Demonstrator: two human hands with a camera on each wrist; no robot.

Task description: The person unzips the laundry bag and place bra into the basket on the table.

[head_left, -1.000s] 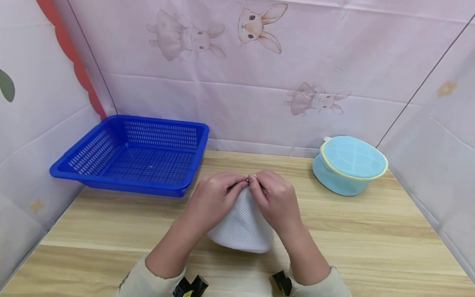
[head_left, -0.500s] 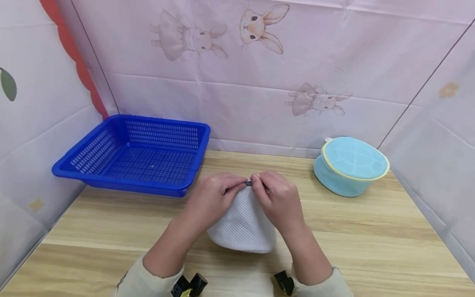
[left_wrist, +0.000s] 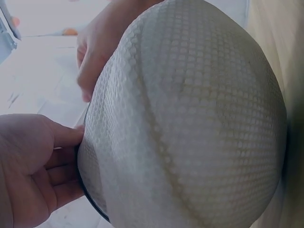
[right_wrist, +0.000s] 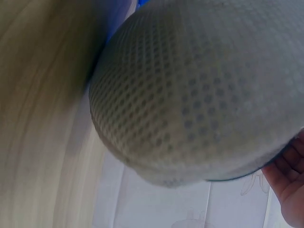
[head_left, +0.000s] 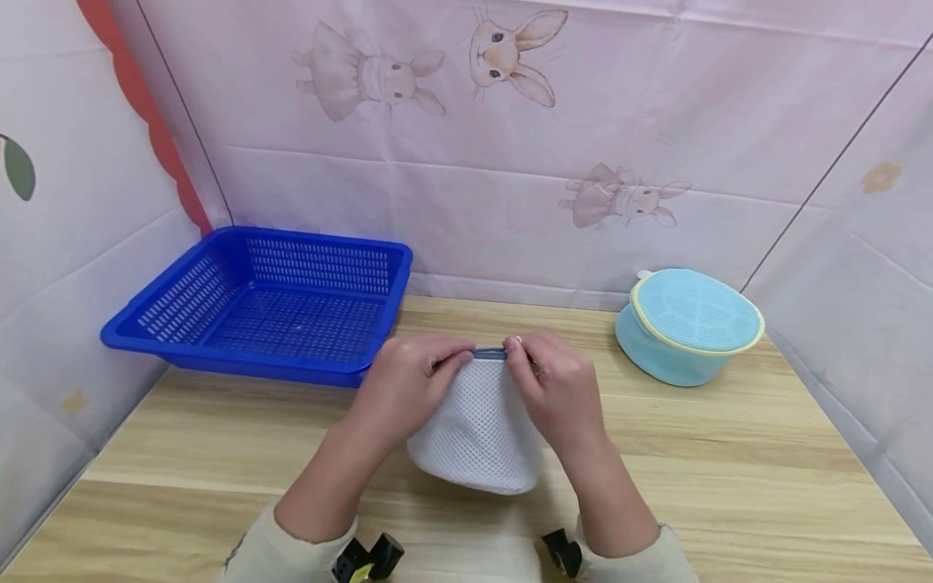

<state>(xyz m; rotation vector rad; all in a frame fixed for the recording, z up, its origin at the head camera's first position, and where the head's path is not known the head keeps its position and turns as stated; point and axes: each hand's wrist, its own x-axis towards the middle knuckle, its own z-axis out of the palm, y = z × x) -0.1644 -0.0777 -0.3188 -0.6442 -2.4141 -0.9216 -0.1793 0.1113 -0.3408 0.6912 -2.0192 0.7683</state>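
Note:
A white mesh laundry bag (head_left: 481, 429) stands on the table between both hands, with a blue-grey zipper strip (head_left: 490, 354) along its top edge. My left hand (head_left: 404, 380) pinches the left end of that edge between thumb and fingers. At the other end, my right hand (head_left: 557, 389) pinches the edge, and a small pale bit, perhaps the zipper pull, shows at its fingertips. The bag's mesh side (left_wrist: 204, 109) fills much of the left wrist view. In the right wrist view, the rounded mesh (right_wrist: 190, 95) hides most of the right hand (right_wrist: 289, 185).
A blue plastic basket (head_left: 255, 368) with slotted sides sits at the back left. Toward the back right stands a light blue mesh bag (head_left: 670, 364) with yellow trim. Fabric walls (head_left: 474, 162) with rabbit prints enclose the wooden table (head_left: 729, 478).
My hands have moved apart along the bag's top edge, the right one rightward and the left one slightly leftward. More of the blue-grey zipper strip now shows between them.

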